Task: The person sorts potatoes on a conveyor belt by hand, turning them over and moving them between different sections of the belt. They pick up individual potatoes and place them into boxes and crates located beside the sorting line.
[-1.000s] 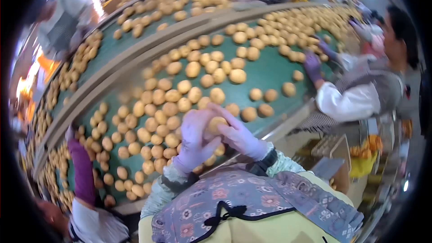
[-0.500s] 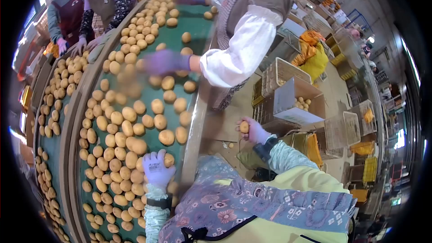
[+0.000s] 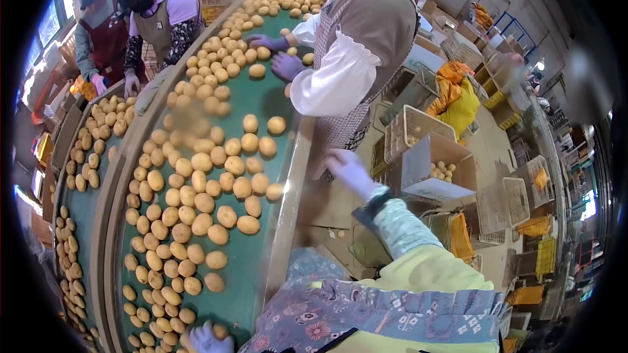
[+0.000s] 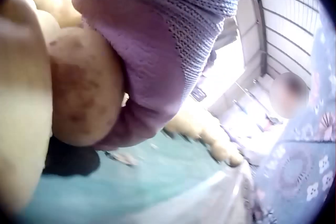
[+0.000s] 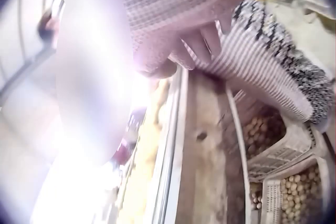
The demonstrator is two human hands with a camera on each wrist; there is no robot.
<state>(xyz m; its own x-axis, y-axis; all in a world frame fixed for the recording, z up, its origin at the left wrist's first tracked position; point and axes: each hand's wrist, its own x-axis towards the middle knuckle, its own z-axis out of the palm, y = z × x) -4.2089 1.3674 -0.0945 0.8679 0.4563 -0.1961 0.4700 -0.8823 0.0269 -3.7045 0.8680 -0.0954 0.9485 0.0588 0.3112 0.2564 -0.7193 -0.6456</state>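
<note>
- A blotched potato (image 4: pixel 84 87) with brown marks is sitting in the left hand (image 3: pixel 208 340), low over the green belt (image 3: pixel 226 284), close beside the other potatoes
- The left hand is grasping that potato, its gloved fingers curling against one side; in the head view the lower frame edge is cutting off part of this hand
- Loose potatoes (image 3: pixel 204 204) are covering much of the belt, crowding thickly along its left side and lying more sparsely toward the metal rim (image 3: pixel 282 216)
- The right hand (image 3: pixel 351 171) is reaching out past the rim, above the floor, its gloved fingers extending loosely and gripping nothing; a dark band (image 3: pixel 366 219) is circling that wrist
- Near the right hand, a cardboard box (image 3: pixel 417 165) is holding more potatoes, and a pale crate (image 3: pixel 425 124) is standing just behind it
- A person in a grey top (image 3: pixel 369 23) is standing at the same belt, wearing purple gloves (image 3: pixel 286 65) and working among the potatoes farther up
- A second belt (image 3: pixel 82 204) is running alongside on the left, carrying its own potatoes, with two people in aprons (image 3: pixel 160 23) bending over its far end
- Beyond the box, orange and yellow sacks (image 3: pixel 456 101) are lying heaped among crates
- The wearer's floral apron (image 3: pixel 399 307) is spreading across the bottom of the head view
</note>
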